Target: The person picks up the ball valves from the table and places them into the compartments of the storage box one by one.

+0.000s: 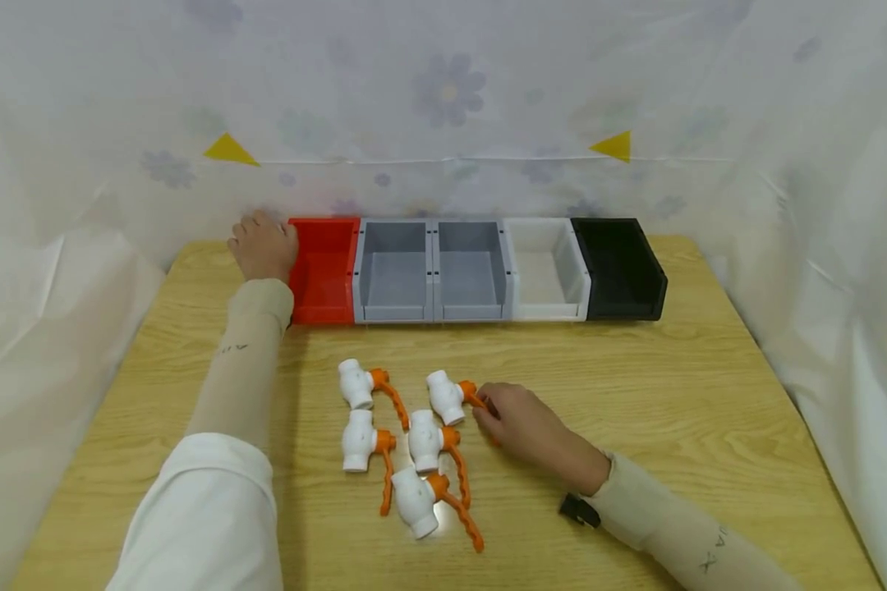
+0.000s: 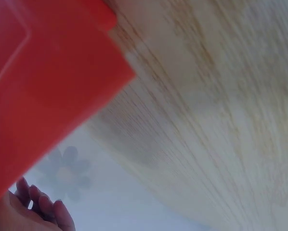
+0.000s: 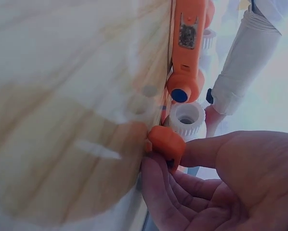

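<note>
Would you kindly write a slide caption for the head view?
The right hand pinches a valve by its orange handle, near four other valves, the left hand beside the red bin.

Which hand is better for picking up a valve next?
Probably the right hand: it pinches the orange handle of one white valve, while the left hand is beside the red bin.

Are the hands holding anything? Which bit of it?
The right hand pinches a white valve by its orange handle. The left hand, beside the red bin, has loose fingers gripping nothing.
</note>
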{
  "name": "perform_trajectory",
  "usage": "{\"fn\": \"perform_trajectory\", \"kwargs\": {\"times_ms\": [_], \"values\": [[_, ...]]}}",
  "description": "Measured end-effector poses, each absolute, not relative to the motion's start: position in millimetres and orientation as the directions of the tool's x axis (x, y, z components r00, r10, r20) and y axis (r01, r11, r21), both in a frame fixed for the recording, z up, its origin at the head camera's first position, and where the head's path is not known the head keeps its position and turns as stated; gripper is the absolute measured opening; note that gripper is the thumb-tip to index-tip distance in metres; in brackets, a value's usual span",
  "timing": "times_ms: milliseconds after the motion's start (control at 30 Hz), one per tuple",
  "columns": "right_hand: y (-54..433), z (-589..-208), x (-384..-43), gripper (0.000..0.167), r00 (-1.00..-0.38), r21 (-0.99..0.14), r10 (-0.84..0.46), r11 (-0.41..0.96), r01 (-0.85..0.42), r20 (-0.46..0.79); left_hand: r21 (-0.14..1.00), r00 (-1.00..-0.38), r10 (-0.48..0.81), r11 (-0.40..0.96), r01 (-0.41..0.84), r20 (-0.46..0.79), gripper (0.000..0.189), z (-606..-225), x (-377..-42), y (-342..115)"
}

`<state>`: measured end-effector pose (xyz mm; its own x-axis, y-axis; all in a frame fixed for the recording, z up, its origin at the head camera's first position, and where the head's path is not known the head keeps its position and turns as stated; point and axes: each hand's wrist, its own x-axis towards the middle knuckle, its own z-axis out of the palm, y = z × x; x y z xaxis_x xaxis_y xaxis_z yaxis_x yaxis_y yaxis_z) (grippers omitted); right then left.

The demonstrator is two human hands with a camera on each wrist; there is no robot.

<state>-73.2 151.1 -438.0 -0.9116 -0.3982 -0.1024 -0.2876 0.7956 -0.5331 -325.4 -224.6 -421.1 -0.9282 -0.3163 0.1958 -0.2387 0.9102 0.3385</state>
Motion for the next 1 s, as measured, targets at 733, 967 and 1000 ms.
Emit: {"fn": "perform_trajectory", "kwargs": {"times_ms": [733,967,1000], "values": [[154,-439,-74,0.012,-0.920,-0.529,-0.389,0.788,-0.314,-0.033,0.329,-0.929,-0.331,0.906,-0.265,0.165,0.054,-423,-328,-222],[165,-437,-74,0.011,-0.932,-0.504,-0.361,0.802,-0.320,0.018,0.333,-0.933,-0.328,0.905,-0.264,0.151,0.053,-424,-328,-222],[168,-436,-74,0.013,-0.934,-0.502,-0.357,0.804,-0.317,0.018,0.334,-0.933,-0.328,0.905,-0.264,0.150,0.052,-424,-328,-223]]}}
